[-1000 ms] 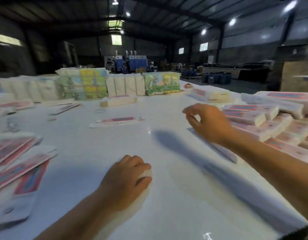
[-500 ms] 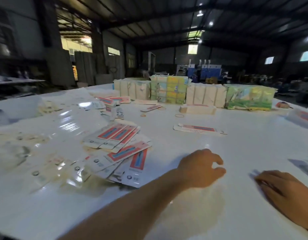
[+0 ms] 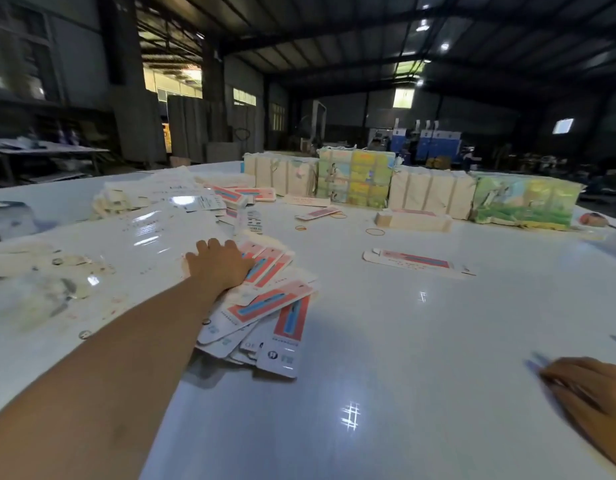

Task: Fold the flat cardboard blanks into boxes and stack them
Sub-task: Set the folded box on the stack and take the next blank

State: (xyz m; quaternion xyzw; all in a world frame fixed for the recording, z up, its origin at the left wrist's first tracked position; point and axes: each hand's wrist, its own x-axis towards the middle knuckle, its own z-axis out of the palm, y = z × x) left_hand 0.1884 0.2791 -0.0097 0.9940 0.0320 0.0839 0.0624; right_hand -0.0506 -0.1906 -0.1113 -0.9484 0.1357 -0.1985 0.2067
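Note:
A loose heap of flat cardboard blanks, white with red and blue print, lies fanned out on the white table left of centre. My left hand reaches out and rests on the top of this heap, fingers spread over the blanks. My right hand lies flat on the bare table at the lower right edge of view, fingers extended. One single blank lies alone further out on the right.
Bundled packs of white and colourful printed stock line the far side of the table. A folded box sits before them, with rubber bands scattered nearby. Glossy plastic sheets and more blanks cover the left.
The view has swung left from the stacked boxes. My left hand reached forward from the bare table onto the heap of blanks. My right hand came down onto the table.

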